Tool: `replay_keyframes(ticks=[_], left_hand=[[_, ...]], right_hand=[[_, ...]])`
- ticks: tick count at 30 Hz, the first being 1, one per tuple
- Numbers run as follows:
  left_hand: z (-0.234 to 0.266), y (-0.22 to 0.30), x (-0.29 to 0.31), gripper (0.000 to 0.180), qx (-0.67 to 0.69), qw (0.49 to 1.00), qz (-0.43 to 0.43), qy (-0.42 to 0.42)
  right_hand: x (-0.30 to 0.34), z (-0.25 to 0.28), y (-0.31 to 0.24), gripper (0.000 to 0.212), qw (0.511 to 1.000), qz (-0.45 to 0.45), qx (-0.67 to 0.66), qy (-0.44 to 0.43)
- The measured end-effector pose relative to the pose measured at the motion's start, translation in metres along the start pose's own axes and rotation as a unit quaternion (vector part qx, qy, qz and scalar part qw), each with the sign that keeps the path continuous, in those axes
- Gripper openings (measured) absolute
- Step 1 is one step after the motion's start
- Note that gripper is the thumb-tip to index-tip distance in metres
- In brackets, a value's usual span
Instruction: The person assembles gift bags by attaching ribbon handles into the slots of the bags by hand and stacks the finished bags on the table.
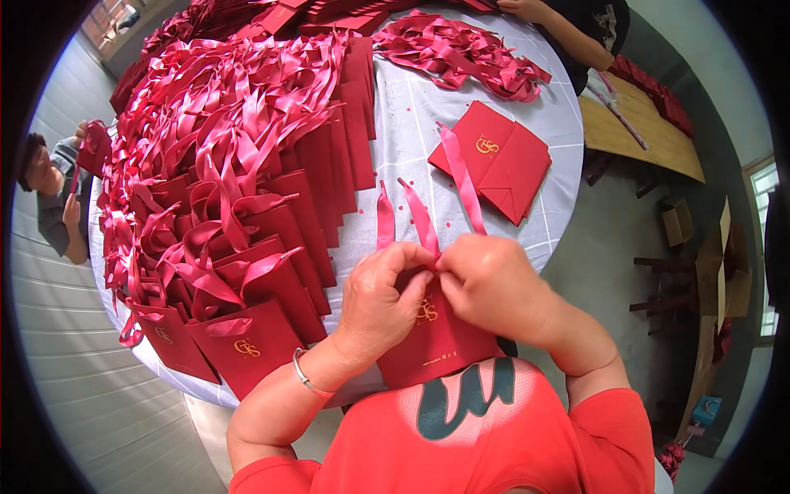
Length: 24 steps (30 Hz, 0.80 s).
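My left hand [380, 300] and my right hand [491, 284] meet at the top edge of a flat red paper gift bag [434, 342] that lies at the table's near edge. Both hands pinch its pink satin ribbon [421, 221], whose strands run up and away from my fingers over the white tablecloth. A silver bangle sits on my left wrist. My hands hide the bag's upper part.
Overlapping rows of red ribbon-handled bags [239, 206] cover the table's left half. A folded red bag [498, 156] lies ahead on the right, a loose ribbon heap [461, 53] beyond it. One person [58, 198] sits at left, another [580, 25] at the far side. A wooden table [650, 136] stands right.
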<state>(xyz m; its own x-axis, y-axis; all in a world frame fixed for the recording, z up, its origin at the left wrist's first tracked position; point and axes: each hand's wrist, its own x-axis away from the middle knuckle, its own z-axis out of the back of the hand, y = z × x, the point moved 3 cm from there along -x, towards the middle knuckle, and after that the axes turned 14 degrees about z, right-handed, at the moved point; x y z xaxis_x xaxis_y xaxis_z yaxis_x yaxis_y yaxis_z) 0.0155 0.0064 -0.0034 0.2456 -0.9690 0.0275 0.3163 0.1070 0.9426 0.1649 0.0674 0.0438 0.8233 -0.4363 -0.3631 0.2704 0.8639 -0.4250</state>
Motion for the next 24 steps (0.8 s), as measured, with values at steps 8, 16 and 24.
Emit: replay_keyframes(ticks=[8, 16, 24], left_hand=[[0.001, 0.018, 0.007, 0.026, -0.082, 0.99, -0.099, 0.049], [0.0, 0.033, 0.017, 0.032, -0.158, 0.963, -0.204, 0.078], [-0.002, 0.037, 0.023, 0.033, -0.17, 0.947, -0.26, 0.08]], right_hand=[[-0.013, 0.025, 0.034, 0.009, 0.959, -0.048, -0.273, -0.057], [-0.044, 0.023, 0.048, 0.031, 0.908, -0.073, -0.242, -0.335], [-0.074, 0.011, 0.051, 0.039, 0.819, -0.081, -0.227, -0.521]])
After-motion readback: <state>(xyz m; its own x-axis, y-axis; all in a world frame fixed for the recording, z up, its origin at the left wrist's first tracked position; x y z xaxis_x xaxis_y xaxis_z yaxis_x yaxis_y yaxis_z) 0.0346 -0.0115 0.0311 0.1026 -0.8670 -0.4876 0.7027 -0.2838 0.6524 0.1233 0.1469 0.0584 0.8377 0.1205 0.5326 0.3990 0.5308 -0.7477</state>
